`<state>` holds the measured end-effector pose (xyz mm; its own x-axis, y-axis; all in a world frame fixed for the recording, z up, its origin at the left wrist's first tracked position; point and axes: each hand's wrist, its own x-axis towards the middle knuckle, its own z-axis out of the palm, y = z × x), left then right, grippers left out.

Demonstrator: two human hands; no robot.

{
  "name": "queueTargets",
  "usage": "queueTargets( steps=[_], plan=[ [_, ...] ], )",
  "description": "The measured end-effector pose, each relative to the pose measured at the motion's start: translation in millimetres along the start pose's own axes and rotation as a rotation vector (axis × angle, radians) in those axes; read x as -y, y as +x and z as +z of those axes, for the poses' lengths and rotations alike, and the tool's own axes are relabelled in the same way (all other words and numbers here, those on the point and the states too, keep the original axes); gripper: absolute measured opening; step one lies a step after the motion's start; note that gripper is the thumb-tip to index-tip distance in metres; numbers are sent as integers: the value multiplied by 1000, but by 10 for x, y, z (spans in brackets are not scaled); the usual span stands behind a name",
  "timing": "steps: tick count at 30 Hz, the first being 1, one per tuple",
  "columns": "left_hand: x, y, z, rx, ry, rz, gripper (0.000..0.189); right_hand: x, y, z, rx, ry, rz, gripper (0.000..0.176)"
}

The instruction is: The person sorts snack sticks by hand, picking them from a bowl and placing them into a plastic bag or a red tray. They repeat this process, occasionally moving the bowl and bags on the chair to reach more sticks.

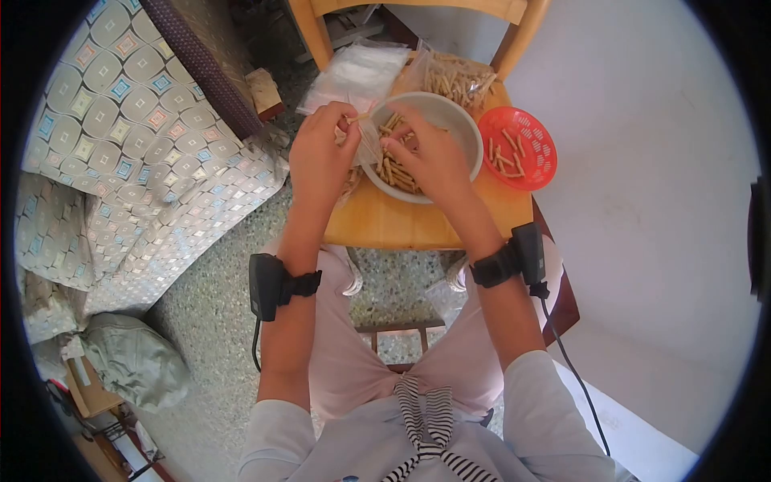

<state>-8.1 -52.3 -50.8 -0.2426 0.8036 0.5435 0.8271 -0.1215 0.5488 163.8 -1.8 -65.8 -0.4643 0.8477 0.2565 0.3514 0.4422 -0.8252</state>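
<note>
My left hand (323,153) pinches the mouth of a small clear plastic bag (363,145) beside a white bowl (458,120) of tan stick-shaped snacks (393,173). Over the bowl, my right hand (430,153) has its fingers closed on a few sticks, right next to the bag's opening. The bowl rests on the seat of a wooden chair (418,221) in front of my knees. Each wrist wears a black device on a strap.
A red plastic basket (522,149) with a few sticks sits right of the bowl. Behind lie a bag of more sticks (459,79) and a stack of clear bags (353,72). A patterned sofa (136,136) stands left, a white wall right.
</note>
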Motion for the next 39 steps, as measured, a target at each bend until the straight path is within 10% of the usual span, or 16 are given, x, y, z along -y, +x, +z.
queueTargets(
  steps=[18,33,39],
  plan=[
    [33,32,-76,84,-327,-156,14,164,55,27,-59,-13,92,43],
    [-9,43,-110,208,-178,121,18,265,32,5,-20,52,-21,37],
    [12,29,-96,188,-293,-149,21,-254,110,-25,-126,-61,-219,38]
  ],
)
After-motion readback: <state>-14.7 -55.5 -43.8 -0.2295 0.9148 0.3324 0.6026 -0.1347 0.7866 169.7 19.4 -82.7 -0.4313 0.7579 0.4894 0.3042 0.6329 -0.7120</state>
